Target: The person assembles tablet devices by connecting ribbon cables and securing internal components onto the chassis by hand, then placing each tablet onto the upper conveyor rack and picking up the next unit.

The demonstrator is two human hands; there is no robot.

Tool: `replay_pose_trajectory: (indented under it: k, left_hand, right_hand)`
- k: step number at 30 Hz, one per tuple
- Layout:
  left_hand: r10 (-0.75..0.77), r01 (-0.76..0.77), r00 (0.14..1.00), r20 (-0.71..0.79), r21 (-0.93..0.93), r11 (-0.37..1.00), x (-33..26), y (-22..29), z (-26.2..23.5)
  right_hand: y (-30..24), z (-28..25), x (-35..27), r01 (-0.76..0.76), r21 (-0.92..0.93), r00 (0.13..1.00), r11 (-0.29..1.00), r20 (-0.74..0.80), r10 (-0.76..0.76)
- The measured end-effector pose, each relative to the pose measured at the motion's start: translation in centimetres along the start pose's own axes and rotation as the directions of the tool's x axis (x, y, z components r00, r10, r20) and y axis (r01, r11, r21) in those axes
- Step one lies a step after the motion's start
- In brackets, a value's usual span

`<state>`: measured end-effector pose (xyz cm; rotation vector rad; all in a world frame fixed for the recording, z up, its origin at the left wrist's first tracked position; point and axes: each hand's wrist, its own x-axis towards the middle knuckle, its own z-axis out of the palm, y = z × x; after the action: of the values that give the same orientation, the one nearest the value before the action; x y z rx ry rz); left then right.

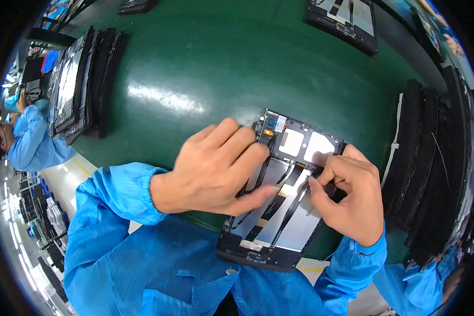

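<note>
In front of me an opened tablet point(295, 231) lies tilted on the green table, its inside facing up. White plates show at its far end, and ribbon cables run down its silvery middle. My left hand point(216, 168) curls over the tablet's left edge, its fingertips partly hidden and its thumb reaching across the inside. From the right edge, my right hand point(353, 189) reaches in with thumb and forefinger pinched at the upper end of a black ribbon cable point(289, 213). Whatever lies between those fingertips is too small to make out.
Opened tablets stand in a row point(84, 84) at the left. Another row of dark panels point(421, 158) lines the right side. One more opened tablet point(347, 21) lies at the far right of the green table point(210, 58). A co-worker's blue sleeve point(37, 139) shows at far left.
</note>
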<state>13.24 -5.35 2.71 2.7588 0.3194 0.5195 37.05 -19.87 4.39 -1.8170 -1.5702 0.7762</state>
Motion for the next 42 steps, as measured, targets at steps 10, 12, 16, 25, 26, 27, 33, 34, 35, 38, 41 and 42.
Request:
replay_pose_trajectory:
  k: [10,12,16,25,26,27,33,34,35,38,41,42]
  left_hand:
    - [-0.226,0.204,0.973,-0.041,-0.302,0.931,1.6,2.8,3.7]
    - [-0.233,0.213,0.972,-0.017,-0.341,0.916,1.5,2.4,3.8]
    - [-0.176,0.152,0.984,-0.040,-0.335,0.930,1.0,1.7,3.7]
    - [0.157,-0.119,0.976,0.148,-0.238,0.964,1.3,2.1,3.2]
    - [0.151,-0.113,0.977,0.148,-0.241,0.964,1.3,2.0,3.2]
    - [0.152,-0.114,0.978,0.143,-0.243,0.963,1.4,2.1,3.3]
    - [0.152,-0.131,0.984,0.096,-0.199,0.971,1.3,2.6,3.7]
    - [0.133,-0.114,0.987,0.087,-0.195,0.974,1.3,2.8,3.7]
    - [0.115,-0.098,0.990,0.079,-0.192,0.976,1.3,2.9,3.7]
    - [0.098,-0.079,0.992,0.078,-0.219,0.973,1.4,2.8,4.1]
    - [0.089,-0.072,0.994,0.070,-0.221,0.973,1.4,2.9,4.3]
    - [0.090,-0.073,0.994,0.069,-0.218,0.973,1.4,2.9,4.3]
  right_hand:
    - [1.7,-1.0,-1.8,-0.337,0.274,0.941,0.901,0.065,0.332]
    - [1.9,-1.1,-1.8,-0.354,0.314,0.935,0.881,0.083,0.346]
    - [2.8,-0.8,-2.3,-0.310,0.357,0.949,0.881,0.058,0.311]
    - [3.4,-0.4,-2.7,-0.264,0.362,0.962,0.894,0.032,0.271]
    - [3.4,-0.4,-2.7,-0.269,0.372,0.962,0.889,0.058,0.266]
    - [3.6,-0.5,-2.8,-0.248,0.375,0.968,0.893,0.050,0.247]
    - [3.6,-0.3,-2.8,-0.280,0.418,0.952,0.864,0.008,0.305]
    - [3.5,-0.3,-2.7,-0.277,0.417,0.953,0.866,0.006,0.303]
    - [3.4,-0.4,-2.7,-0.289,0.410,0.951,0.865,0.023,0.307]
    - [3.4,-0.5,-2.7,-0.293,0.410,0.952,0.864,0.040,0.304]
    - [3.5,-0.5,-2.7,-0.290,0.418,0.954,0.861,0.054,0.296]
    - [3.6,-0.5,-2.7,-0.296,0.418,0.953,0.859,0.068,0.295]
